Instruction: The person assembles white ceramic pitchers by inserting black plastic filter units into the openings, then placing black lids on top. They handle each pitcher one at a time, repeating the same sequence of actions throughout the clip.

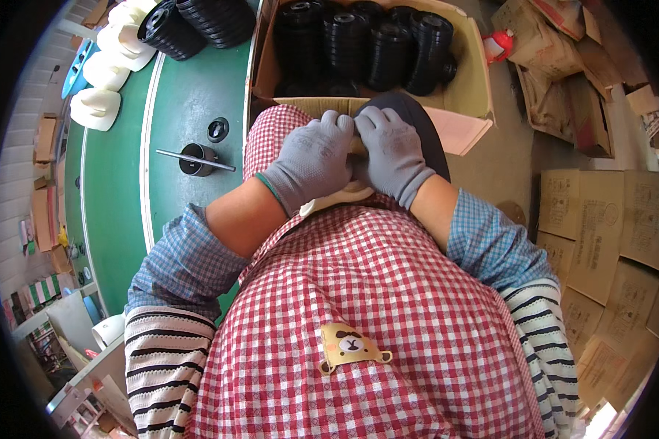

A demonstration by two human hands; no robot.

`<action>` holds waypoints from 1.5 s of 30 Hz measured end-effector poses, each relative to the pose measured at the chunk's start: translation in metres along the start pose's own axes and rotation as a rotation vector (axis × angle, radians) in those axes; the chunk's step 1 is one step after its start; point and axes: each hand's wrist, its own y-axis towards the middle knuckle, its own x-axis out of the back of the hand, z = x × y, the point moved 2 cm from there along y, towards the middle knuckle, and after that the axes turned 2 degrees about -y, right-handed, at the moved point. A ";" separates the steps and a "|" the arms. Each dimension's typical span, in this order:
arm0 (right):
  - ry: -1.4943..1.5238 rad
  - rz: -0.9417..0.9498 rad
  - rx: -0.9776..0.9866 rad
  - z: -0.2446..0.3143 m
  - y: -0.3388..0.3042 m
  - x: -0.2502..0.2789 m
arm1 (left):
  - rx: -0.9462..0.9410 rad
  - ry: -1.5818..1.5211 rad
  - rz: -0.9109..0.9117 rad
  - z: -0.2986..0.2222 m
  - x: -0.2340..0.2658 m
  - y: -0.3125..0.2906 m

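Head view, from the left: the pale caps point(95, 108) run up along the tabletop point(113, 205), the farthest cut off by the frame, as are the ribbed black stacks point(172, 31) beside them. A slim rod point(216, 164) lies across a black cup point(190, 167), hiding part of its mouth; a black ring point(217, 129) sits near. Over the lap, the gloved left hand point(315, 157) and right hand point(393, 154) meet, fingers bent, mostly covering a pale curved piece point(337, 199); I cannot tell whether either grips it. Beyond, shadow blurs the bottom of an open carton point(472, 66).
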 end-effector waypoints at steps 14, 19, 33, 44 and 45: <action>0.159 -0.120 -0.143 -0.015 -0.027 0.016 | -0.085 -0.012 -0.123 -0.008 0.003 0.014; 0.097 -0.099 -0.152 -0.008 -0.015 0.014 | -0.035 0.151 0.077 -0.023 0.018 0.028; 0.756 -0.319 0.118 -0.055 0.008 -0.001 | -0.099 -0.691 0.062 0.027 0.024 0.018; 0.215 -0.065 0.241 -0.017 -0.036 0.006 | -0.133 -0.686 -0.093 0.035 -0.001 -0.001; 0.237 -0.039 0.227 -0.017 -0.034 0.004 | -0.125 -0.682 -0.095 0.034 0.000 -0.001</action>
